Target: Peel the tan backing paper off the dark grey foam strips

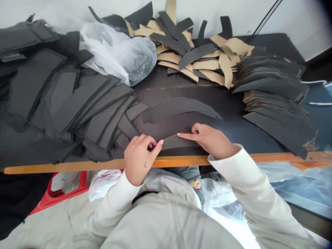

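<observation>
A dark curved piece (177, 141) lies flat at the table's front edge, between my two hands. At its left end is my left hand (141, 154), fingers curled and thumb against the piece's edge; whether it grips the piece is hard to see. My right hand (210, 138) rests over the right part of the piece, its index finger stretched out along the upper edge and the other fingers curled. Just beyond lie several overlapping dark curved pieces (181, 107), touched by neither hand.
Loose dark pieces (80, 100) heap up on the left. Clear plastic bags (124, 52) and tan and black strips (192, 52) lie at the back. Stacked dark pieces (277, 103) stand on the right. The table (103, 165) has an orange front edge; below is a red stool (62, 193).
</observation>
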A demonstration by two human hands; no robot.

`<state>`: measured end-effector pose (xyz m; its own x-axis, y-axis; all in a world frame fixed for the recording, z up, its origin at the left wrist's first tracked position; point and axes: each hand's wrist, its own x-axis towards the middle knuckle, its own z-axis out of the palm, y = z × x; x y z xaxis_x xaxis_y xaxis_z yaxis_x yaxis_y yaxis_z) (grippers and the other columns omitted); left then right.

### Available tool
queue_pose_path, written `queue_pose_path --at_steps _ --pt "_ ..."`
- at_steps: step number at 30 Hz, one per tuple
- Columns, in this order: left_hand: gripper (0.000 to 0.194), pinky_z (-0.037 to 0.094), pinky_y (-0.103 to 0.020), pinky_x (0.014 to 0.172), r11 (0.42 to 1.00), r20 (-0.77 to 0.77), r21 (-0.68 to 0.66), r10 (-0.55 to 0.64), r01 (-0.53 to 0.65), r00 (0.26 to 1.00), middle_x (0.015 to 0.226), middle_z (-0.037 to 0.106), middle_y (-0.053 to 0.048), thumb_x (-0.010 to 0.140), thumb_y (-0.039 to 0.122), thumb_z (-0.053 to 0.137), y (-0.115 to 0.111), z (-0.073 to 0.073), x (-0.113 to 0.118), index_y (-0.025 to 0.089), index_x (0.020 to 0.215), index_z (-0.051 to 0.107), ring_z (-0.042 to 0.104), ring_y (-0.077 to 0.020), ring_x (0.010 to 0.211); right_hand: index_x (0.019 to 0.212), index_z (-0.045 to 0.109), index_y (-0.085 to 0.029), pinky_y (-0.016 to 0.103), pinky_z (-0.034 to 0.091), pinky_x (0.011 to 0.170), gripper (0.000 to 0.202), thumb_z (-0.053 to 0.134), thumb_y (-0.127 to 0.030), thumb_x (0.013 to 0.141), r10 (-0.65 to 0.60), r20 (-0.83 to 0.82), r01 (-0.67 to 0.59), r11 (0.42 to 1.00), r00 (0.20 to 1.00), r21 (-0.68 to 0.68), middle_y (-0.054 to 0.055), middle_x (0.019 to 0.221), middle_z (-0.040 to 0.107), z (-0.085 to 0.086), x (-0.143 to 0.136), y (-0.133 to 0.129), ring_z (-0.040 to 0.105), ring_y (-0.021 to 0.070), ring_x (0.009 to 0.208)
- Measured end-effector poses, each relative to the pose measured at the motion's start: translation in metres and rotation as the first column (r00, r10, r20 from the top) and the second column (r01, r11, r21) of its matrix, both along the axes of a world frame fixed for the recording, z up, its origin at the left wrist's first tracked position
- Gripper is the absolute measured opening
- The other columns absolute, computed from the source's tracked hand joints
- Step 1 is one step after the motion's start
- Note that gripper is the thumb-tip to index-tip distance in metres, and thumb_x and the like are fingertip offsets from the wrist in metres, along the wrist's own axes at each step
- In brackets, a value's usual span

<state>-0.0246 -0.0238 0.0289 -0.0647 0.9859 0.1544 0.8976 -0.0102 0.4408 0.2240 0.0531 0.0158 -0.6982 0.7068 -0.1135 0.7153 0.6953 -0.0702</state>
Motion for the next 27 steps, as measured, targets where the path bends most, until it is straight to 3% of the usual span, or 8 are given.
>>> queue_pose_path --at_steps 9,17,20,22,24,27 --pt "0.032 0.034 -0.031 0.066 0.996 -0.038 -0.046 -0.08 0.078 0.996 0.068 0.061 0.002 0.096 0.038 0.053 0.003 -0.006 -0.002 0.022 0.07 0.058 0.049 -0.0175 0.068 0.132 0.054 -0.052 0.022 0.032 0.056 0.064 0.044 -0.004 0.091 -0.042 -0.047 0.041 0.999 0.998 -0.021 0.0 0.091 0.053 -0.002 0.0 -0.001 0.05 0.0132 0.078" --pt "0.032 0.031 -0.033 0.062 0.993 -0.23 0.011 -0.109 0.114 0.967 0.064 0.057 -0.001 0.094 0.036 0.056 0.005 -0.01 -0.001 0.022 0.065 0.054 0.049 -0.019 0.064 0.13 0.056 -0.052 0.022 0.035 0.058 0.067 0.045 -0.002 0.087 -0.05 -0.102 0.046 0.998 0.994 -0.036 0.0 0.092 0.055 -0.005 0.002 -0.001 0.051 0.0135 0.078" --pt "0.037 0.032 -0.036 0.061 0.995 -0.347 0.028 -0.077 0.093 0.935 0.063 0.057 -0.004 0.093 0.045 0.055 0.005 -0.009 -0.005 0.022 0.064 0.054 0.052 -0.0227 0.066 0.131 0.056 -0.052 0.022 0.036 0.058 0.066 0.045 -0.003 0.088 -0.049 -0.117 0.045 0.998 0.992 -0.04 0.001 0.093 0.055 -0.004 0.002 -0.001 0.052 0.0137 0.08" --pt "0.034 0.037 -0.037 0.064 0.994 -0.364 0.081 -0.041 0.075 0.931 0.072 0.062 -0.008 0.094 0.045 0.052 0.003 -0.005 -0.005 0.02 0.072 0.059 0.056 -0.0255 0.073 0.13 0.057 -0.051 0.021 0.037 0.059 0.063 0.045 -0.004 0.089 -0.046 -0.126 0.039 0.998 0.991 -0.056 0.001 0.093 0.055 -0.002 0.002 0.0 0.053 0.0134 0.081" --pt "0.024 0.043 -0.039 0.077 0.98 -0.299 0.156 -0.069 0.12 0.952 0.093 0.068 -0.011 0.098 0.034 0.047 0.001 -0.002 0.001 0.017 0.093 0.063 0.061 -0.0269 0.089 0.129 0.059 -0.049 0.021 0.04 0.062 0.059 0.043 -0.006 0.091 -0.039 -0.149 0.027 0.996 0.988 -0.084 0.001 0.092 0.055 -0.001 0.001 0.001 0.054 0.0129 0.082" --pt "0.033 0.038 -0.04 0.106 0.916 -0.197 0.17 -0.33 0.363 0.923 0.13 0.062 -0.013 0.1 0.025 0.04 -0.002 -0.001 0.018 0.013 0.126 0.055 0.052 -0.0256 0.126 0.129 0.061 -0.042 0.023 0.043 0.067 0.05 0.041 -0.012 0.095 -0.056 -0.202 0.032 0.992 0.978 -0.12 0.002 0.094 0.058 -0.001 0.0 0.002 0.058 0.0132 0.083"
